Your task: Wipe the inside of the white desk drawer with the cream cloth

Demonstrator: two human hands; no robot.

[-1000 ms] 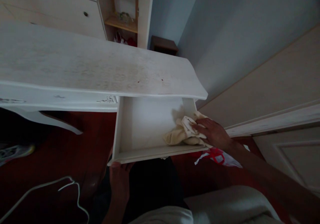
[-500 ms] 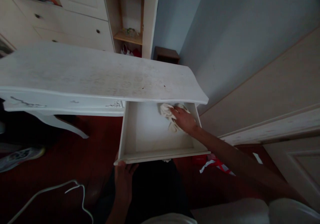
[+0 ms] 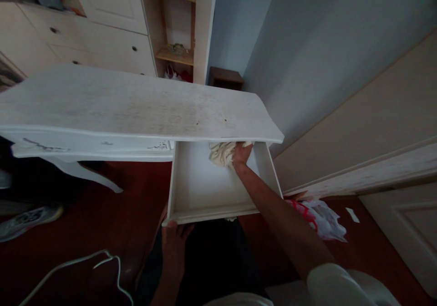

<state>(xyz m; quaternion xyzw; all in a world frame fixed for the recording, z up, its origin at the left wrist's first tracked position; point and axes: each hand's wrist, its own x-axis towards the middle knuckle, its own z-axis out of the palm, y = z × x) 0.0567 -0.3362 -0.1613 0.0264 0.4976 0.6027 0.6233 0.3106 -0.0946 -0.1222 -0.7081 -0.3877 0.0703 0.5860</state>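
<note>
A white drawer [image 3: 201,192] is pulled out from the right end of a white desk [image 3: 146,103] whose top has dark smudges. My right hand [image 3: 241,153] is inside it near the back, closed on a crumpled cream cloth [image 3: 221,153] that lies against the drawer bottom. Part of that hand sits under the desk top's front edge. At the drawer's front left corner, my left hand [image 3: 175,238] grips the front panel, thumb on the rim and fingers beneath.
Behind the desk stand a white cabinet [image 3: 102,37] with an open door and a small brown box [image 3: 226,77]. Plastic bags [image 3: 322,219] lie on the floor at right. A white cable [image 3: 64,265] and a shoe [image 3: 30,221] are at left.
My right hand has pushed the cloth deeper and a little left, toward the back of the drawer. My left hand stays on the front corner. The camera view has shifted slightly.
</note>
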